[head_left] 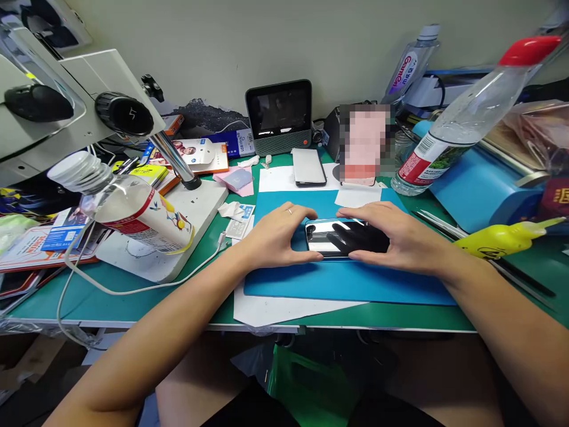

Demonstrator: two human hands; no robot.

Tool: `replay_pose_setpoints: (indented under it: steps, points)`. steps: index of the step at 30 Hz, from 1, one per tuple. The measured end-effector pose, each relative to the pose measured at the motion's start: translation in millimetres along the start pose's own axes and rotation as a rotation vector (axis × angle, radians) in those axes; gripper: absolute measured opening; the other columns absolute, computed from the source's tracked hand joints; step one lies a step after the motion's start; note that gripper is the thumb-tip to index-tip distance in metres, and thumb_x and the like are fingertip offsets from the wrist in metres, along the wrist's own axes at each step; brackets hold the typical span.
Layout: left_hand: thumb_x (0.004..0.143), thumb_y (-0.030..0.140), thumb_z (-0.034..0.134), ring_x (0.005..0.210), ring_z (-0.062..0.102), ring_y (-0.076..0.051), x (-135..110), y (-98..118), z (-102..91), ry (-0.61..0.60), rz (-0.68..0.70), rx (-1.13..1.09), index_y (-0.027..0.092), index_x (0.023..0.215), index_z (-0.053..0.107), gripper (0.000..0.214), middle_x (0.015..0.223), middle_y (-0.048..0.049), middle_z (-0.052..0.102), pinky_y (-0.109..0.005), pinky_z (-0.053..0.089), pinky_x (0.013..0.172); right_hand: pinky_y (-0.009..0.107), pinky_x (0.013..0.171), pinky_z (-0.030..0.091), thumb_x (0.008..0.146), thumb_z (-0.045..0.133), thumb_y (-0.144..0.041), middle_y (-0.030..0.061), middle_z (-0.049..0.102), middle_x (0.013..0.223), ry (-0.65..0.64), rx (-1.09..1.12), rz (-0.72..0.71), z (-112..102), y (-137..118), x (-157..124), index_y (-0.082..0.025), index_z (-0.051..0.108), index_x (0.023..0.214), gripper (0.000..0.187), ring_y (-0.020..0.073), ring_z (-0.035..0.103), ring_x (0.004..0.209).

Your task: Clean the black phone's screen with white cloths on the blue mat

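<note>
A smartphone (331, 237) with a glossy dark screen lies flat on a blue mat (347, 284) in the middle of the green bench. My left hand (278, 232) cups its left end, thumb along the near edge and fingers curled over the far edge. My right hand (393, 236) covers its right end, thumb on the near edge and fingers bent over the top. Both hands grip the phone where it lies on the mat.
A microscope (66, 101) on a white base (178, 237) stands at left with a plastic bottle (133, 207) beside it. Behind are a second phone (310, 167), a small screen device (279, 115), another bottle (466, 112), a yellow glue bottle (502, 238) and tweezers (435, 222) at right.
</note>
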State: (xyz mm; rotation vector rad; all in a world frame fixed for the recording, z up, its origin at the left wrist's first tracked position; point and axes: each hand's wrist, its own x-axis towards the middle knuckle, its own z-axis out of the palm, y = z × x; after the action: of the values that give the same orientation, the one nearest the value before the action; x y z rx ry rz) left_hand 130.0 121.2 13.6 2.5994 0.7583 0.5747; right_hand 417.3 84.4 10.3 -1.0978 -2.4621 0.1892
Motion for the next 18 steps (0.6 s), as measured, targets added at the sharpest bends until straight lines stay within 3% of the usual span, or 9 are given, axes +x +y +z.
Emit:
replay_pose_setpoints:
  steps: [18]
  points:
    - [0.086, 0.048, 0.073, 0.111, 0.06, -0.027, -0.5, -4.9, 6.2, -0.029, 0.011, 0.0, 0.023, 0.127, 0.054, 0.052, 0.12, -0.0086, 0.065, -0.039, 0.051, 0.092, 0.053, 0.099, 0.052, 0.081, 0.073, -0.053, 0.0079, 0.072, 0.129, -0.033, 0.005, 0.017, 0.4, 1.6, -0.4, -0.032, 0.052, 0.147, 0.073, 0.0347, 0.067, 0.116]
